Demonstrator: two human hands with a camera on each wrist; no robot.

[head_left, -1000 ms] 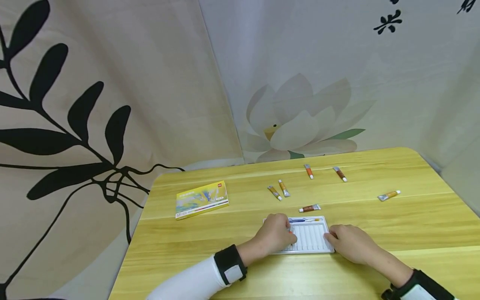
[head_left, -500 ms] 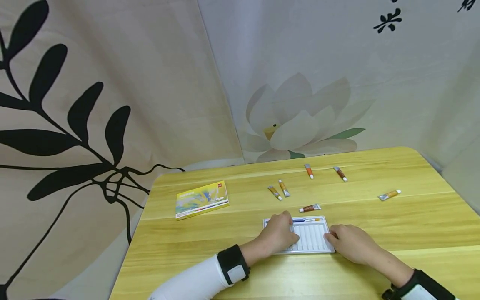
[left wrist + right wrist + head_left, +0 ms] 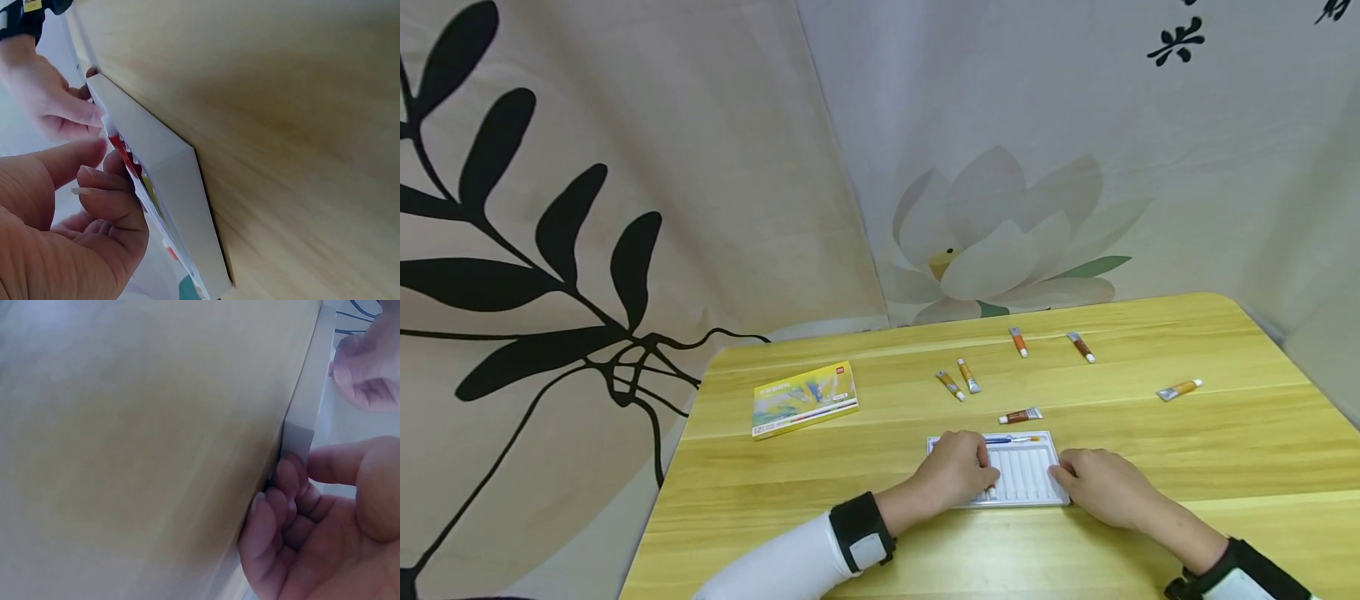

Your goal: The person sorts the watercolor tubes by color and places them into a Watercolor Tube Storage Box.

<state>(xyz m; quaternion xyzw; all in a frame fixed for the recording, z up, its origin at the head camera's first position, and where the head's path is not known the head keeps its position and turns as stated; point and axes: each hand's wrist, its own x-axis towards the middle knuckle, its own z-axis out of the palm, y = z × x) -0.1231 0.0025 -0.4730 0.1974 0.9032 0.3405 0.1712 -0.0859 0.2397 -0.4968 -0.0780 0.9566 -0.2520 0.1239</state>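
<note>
A white plastic tray with narrow ribbed slots lies on the table, a thin blue-handled paintbrush along its far side. Over its left half, my left hand pinches a small paint tube between thumb and curled fingers. The hand mostly hides this tube; in the left wrist view a red paint tube shows in a slot at the fingertips. Beside it, a yellowish tube lies in the tray. My right hand grips the tray's right edge, thumb at the rim and fingers curled against the side.
Beyond the tray lie several loose paint tubes, among them a brown tube, an ochre tube and an orange tube. A yellow paint box sits at the table's left. A printed cloth hangs behind the wooden table.
My left hand has shifted slightly right over the tray slots, and the orange bit seen at its fingers earlier is now mostly hidden. The right hand stays on the tray's edge.
</note>
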